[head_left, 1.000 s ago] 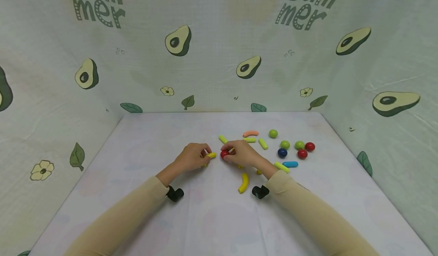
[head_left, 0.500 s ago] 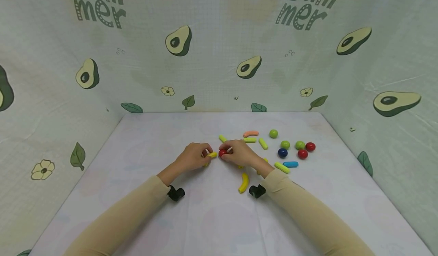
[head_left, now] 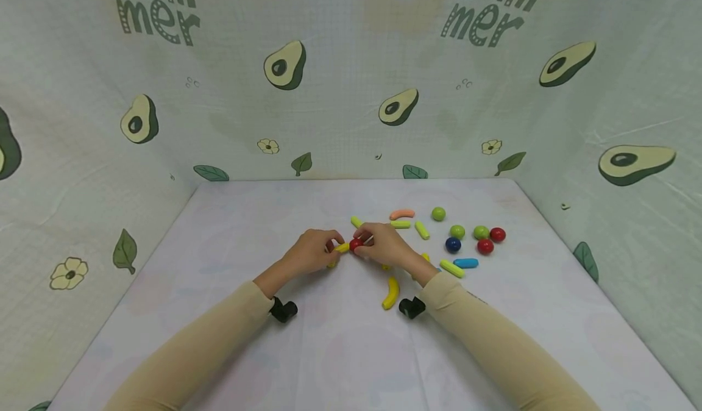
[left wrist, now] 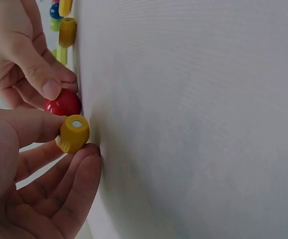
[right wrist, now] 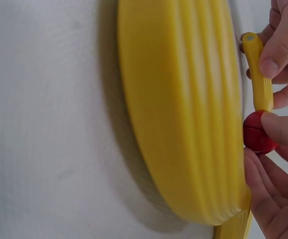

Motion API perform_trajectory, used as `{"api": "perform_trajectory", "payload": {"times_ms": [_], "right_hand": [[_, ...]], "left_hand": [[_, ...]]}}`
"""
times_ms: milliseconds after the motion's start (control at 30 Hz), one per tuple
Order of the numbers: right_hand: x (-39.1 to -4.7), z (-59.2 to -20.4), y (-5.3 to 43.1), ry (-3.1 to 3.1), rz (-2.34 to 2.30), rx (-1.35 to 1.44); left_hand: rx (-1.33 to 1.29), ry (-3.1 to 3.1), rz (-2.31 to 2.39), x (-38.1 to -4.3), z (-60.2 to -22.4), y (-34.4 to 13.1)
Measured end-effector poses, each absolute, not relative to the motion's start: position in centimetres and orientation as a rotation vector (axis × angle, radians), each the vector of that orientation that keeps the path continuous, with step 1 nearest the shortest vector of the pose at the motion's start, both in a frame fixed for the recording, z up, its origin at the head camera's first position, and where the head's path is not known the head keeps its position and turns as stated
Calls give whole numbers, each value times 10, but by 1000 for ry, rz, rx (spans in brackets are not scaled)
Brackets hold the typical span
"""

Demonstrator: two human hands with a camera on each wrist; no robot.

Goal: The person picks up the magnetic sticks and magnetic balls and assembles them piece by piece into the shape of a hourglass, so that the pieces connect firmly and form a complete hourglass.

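Note:
My left hand (head_left: 314,251) pinches a curved yellow magnetic rod (head_left: 342,248) between thumb and fingers. A small pale magnet disc shows in the rod's end (left wrist: 77,123) in the left wrist view. Opposite it, my right hand (head_left: 386,245) holds a glossy red ball (head_left: 355,244) between thumb and fingertips. In the right wrist view the rod (right wrist: 261,79) meets the red ball (right wrist: 257,132) end-on, and the hands stand close together just above the table. A large yellow curved rod (right wrist: 183,109) fills the middle of that view, lying near the right wrist.
Another curved yellow rod (head_left: 391,294) lies before the right hand. Behind and right of it are lime rods (head_left: 421,230), a peach curved rod (head_left: 402,214), a blue rod (head_left: 466,263), green balls (head_left: 438,214), red balls (head_left: 485,246) and a navy ball (head_left: 453,244). Printed cloth walls enclose the table.
The right hand has moved slightly left with the red ball, closing the gap to the yellow rod's end. The left hand has shifted only a little right, still holding the rod.

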State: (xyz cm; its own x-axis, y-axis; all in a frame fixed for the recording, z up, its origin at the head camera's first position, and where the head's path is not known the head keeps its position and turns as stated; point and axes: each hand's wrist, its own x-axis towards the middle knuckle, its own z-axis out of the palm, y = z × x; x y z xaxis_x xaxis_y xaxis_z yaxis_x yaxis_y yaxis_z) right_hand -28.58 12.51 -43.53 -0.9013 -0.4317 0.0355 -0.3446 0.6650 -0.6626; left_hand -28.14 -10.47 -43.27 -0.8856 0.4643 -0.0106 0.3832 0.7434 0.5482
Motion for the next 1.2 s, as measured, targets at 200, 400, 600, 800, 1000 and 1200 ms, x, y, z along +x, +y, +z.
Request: {"api": "perform_trajectory", "payload": {"times_ms": [200, 400, 600, 800, 1000, 1200], "right_hand": [[-286, -437, 124, 2785, -1059, -638], [-284, -435, 123, 2785, -1074, -625], [-284, -436, 123, 2778, -1080, -630], [-284, -436, 121, 2774, -1058, -642], [-282, -430, 129, 2752, -1017, -674], [-284, -421, 151, 2772, -975, -740]], "left_hand": [[674, 2777, 837, -282, -432, -103], [708, 2772, 815, -283, -434, -102], [703, 2760, 813, -282, -433, -100], [686, 2755, 835, -280, -433, -100], [679, 2761, 837, -279, -433, -99], [660, 2757, 809, -280, -435, -100]]}}
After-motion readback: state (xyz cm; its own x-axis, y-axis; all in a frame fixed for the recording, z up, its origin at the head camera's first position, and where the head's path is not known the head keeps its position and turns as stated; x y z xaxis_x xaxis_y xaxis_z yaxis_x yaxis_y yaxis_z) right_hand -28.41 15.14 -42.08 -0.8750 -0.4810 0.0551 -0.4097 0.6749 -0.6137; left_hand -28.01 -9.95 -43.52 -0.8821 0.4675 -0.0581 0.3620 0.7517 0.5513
